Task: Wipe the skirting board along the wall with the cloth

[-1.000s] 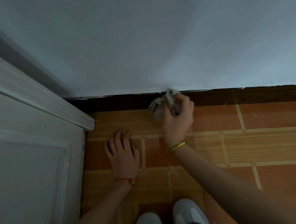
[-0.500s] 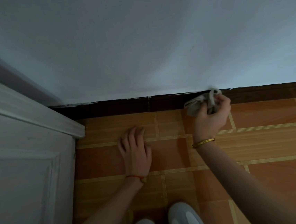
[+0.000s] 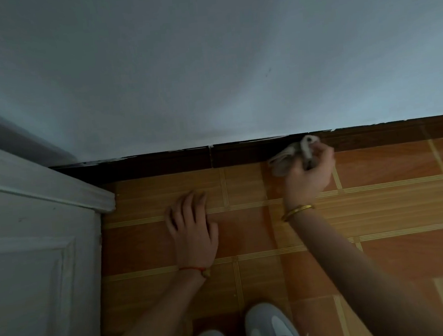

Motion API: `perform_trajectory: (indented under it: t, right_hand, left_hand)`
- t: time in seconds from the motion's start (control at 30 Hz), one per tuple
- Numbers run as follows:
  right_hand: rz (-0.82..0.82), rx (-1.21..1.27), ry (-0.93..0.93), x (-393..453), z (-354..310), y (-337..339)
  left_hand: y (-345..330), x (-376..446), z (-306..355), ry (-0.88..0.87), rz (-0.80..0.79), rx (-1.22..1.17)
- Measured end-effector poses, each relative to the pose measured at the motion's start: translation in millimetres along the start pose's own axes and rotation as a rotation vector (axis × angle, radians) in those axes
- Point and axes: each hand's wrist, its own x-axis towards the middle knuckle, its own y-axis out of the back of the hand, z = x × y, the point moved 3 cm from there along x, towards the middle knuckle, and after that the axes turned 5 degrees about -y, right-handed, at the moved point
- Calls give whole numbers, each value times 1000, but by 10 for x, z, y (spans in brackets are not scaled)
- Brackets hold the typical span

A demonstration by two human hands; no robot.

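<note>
Glossy tiled floor (image 3: pixel 393 162), soft crumpled cloth (image 3: pixel 285 159)

Skirting board (image 3: pixel 387 134) rightward seems unobstructed; door (image 3: pixel 35 267) blocks its left end.

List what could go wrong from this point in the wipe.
1. The cloth is bunched in the right hand, so little fabric may meet the skirting board.
2. A loose tail drags on the floor tiles and may pick up dirt.
</note>
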Motion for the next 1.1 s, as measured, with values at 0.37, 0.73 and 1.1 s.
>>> perform_trajectory:
  t: [0.37, 0.73, 1.1]
  right_hand:
    - [-228, -91, 51, -371, 25, -313]
    - [66, -11, 71, 162, -71, 133]
    - [-211, -80, 272, -283, -192, -106]
  left_hand:
    - [2, -4, 0, -10, 26, 9]
    - [-12, -7, -10, -11, 25, 19]
    - [-17, -18, 2, -13, 41, 25]
